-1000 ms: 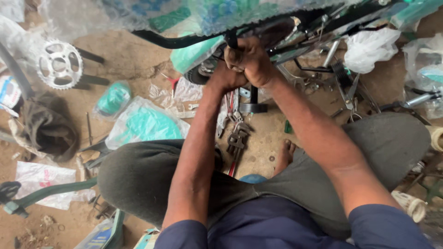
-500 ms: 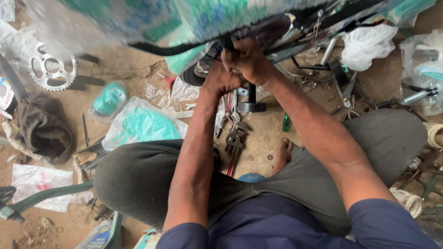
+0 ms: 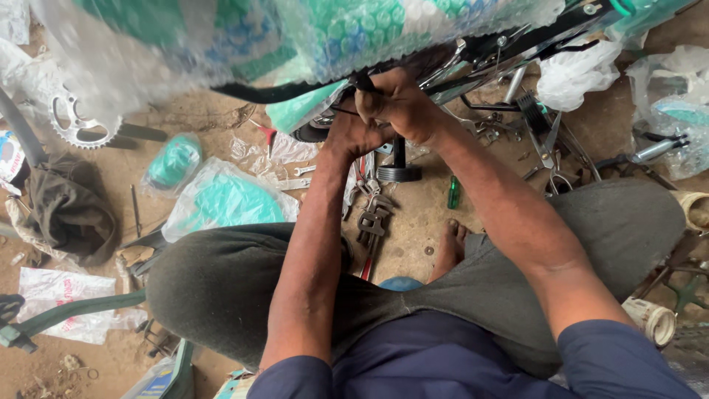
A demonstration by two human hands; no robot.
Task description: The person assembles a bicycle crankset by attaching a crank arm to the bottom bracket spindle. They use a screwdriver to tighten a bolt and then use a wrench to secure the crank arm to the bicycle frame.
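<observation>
Looking down from the head camera, both hands are clenched together just under the bubble-wrapped bicycle frame: the left hand and right hand press against each other, fingers closed on a dark tool or part at the black tube; what exactly they grip is hidden by the knuckles. The frame is mostly wrapped, and many loose parts lie about, so assembly looks far from done. A pedal stands directly below the hands, pliers lie nearer the knees, and a chainring rests well apart at the left.
</observation>
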